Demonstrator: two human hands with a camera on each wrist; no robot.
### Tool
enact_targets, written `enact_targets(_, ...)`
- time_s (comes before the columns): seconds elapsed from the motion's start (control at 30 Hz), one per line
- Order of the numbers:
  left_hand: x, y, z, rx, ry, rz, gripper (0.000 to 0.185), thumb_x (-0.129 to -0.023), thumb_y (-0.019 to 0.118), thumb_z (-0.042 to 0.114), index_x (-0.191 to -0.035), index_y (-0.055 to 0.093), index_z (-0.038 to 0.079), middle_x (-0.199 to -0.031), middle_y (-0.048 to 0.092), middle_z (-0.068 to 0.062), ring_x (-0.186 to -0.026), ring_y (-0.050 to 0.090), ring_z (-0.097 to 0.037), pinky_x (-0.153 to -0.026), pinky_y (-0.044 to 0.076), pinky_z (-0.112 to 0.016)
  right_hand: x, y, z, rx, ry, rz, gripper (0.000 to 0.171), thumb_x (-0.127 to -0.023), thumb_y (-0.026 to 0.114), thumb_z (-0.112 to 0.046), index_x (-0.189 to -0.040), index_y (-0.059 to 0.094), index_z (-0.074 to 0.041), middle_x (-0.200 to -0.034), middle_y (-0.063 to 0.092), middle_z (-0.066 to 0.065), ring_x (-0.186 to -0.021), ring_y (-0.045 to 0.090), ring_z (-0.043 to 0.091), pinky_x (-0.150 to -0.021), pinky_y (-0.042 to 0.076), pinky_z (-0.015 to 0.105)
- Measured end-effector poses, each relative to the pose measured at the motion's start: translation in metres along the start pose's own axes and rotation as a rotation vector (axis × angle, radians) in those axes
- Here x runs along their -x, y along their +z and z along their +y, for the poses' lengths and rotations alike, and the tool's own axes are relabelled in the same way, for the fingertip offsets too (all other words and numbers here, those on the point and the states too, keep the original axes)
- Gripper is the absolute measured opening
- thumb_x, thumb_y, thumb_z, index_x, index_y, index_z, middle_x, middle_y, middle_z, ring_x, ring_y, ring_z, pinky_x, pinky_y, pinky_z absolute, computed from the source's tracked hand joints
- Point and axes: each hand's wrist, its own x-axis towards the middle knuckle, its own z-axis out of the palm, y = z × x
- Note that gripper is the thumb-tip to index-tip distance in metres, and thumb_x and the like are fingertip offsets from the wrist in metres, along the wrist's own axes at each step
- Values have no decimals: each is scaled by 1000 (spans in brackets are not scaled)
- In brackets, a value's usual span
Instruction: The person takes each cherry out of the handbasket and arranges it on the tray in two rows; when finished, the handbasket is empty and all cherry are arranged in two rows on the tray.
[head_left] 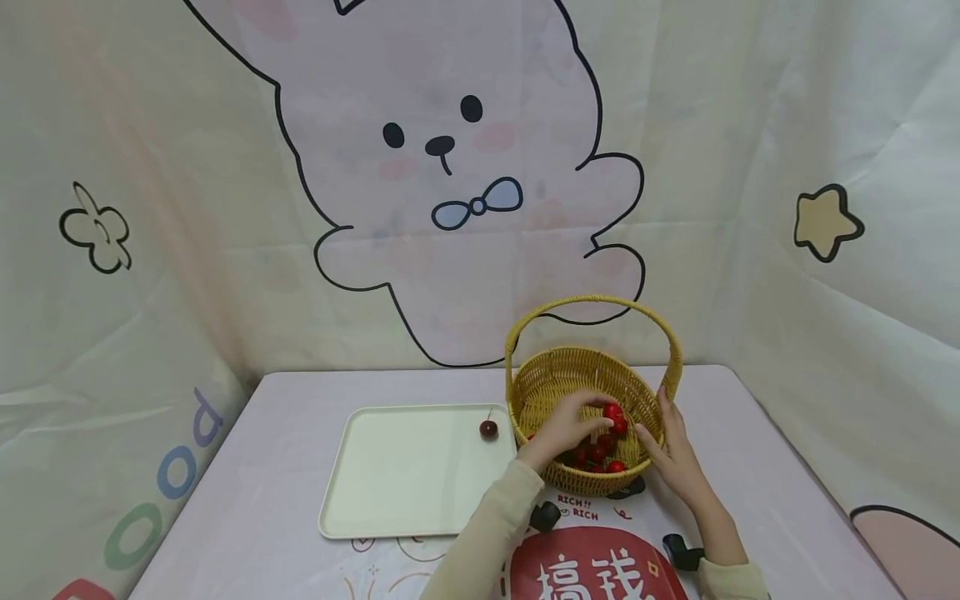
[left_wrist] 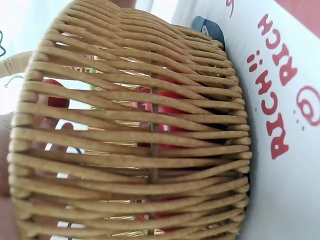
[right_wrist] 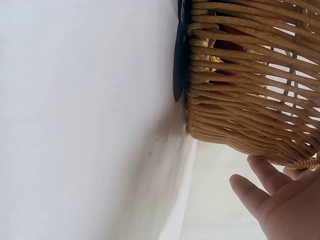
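A woven yellow basket (head_left: pixel 540 375) with a hoop handle stands on the table, with several red cherries (head_left: pixel 597 454) inside. My left hand (head_left: pixel 573 425) reaches over the near rim, and its curled fingertips pinch a red cherry (head_left: pixel 612 410). Through the basket (left_wrist: pixel 150 125) weave in the left wrist view I see red fruit (left_wrist: pixel 165 107) and my fingers (left_wrist: pixel 50 120). My right hand (head_left: pixel 671 450) lies with straight fingers against the basket's right rim. In the right wrist view that hand (right_wrist: pixel 280 200) sits just beside the basket (right_wrist: pixel 250 100) wall.
A cream tray (head_left: pixel 397 475) lies left of the basket, with one dark cherry (head_left: pixel 488 429) at its far right corner. A red printed patch (head_left: pixel 600 567) marks the tablecloth near me. A cartoon rabbit curtain closes off the back and sides.
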Motion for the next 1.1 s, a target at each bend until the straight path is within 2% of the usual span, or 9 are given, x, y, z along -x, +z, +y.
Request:
enact_targets(0.17, 8, -3, 2, 60, 35, 71, 33, -86, 65, 24, -118, 62, 17, -117, 60, 5, -111, 53, -4, -95, 45, -26, 0, 0, -1, 1, 7, -1, 78, -94, 53, -20, -150, -2, -21, -150, 6, 28, -126, 23, 56, -88, 27, 74)
enact_targets(0.33, 19, -7, 5, 135, 75, 149, 33, -85, 66, 24, -116, 63, 14, -112, 60, 3, -106, 57, -4, -92, 46, -21, 0, -1, -1, 0, 7, 0, 78, -94, 53, -20, -150, -2, -21, -150, 6, 27, -127, 22, 56, -88, 27, 74)
enact_targets(0.47, 29, -11, 7, 126, 104, 209, 33, -84, 67, 28, -113, 63, 14, -108, 60, 2, -100, 59, -6, -88, 48, -19, -1, -1, 0, -1, -3, 2, 78, -94, 53, -19, -150, -2, -21, -150, 5, 28, -127, 21, 56, -89, 27, 74)
enact_targets(0.6, 40, -18, 10, 131, 105, 248, 33, -83, 68, 28, -113, 63, 13, -107, 59, 2, -96, 59, -5, -83, 51, -22, -1, 0, 1, -5, -9, 4, 78, -94, 53, -19, -150, -1, -19, -150, 5, 29, -128, 19, 56, -89, 26, 74)
enact_targets(0.83, 53, -31, 9, 125, 129, 333, 34, -84, 69, 25, -115, 61, 13, -109, 60, 3, -98, 58, -6, -77, 54, -24, 0, 0, 1, -20, -5, 1, 78, -93, 53, -19, -150, -1, -21, -150, 4, 27, -130, 17, 55, -90, 24, 74)
enact_targets(1.0, 62, -39, 8, 83, 166, 342, 33, -84, 69, 24, -114, 62, 12, -107, 61, 0, -95, 58, -12, -73, 55, -27, 0, 0, 1, -26, -6, 1, 78, -93, 53, -18, -150, 0, -20, -150, 4, 27, -131, 16, 54, -91, 24, 74)
enact_targets(1.1, 68, -42, 8, 78, 137, 326, 31, -84, 69, 24, -112, 63, 13, -107, 59, 0, -92, 57, -15, -72, 55, -30, 0, -1, 0, -23, -6, 3, 78, -93, 53, -18, -150, 0, -21, -150, 5, 27, -130, 16, 55, -91, 24, 74)
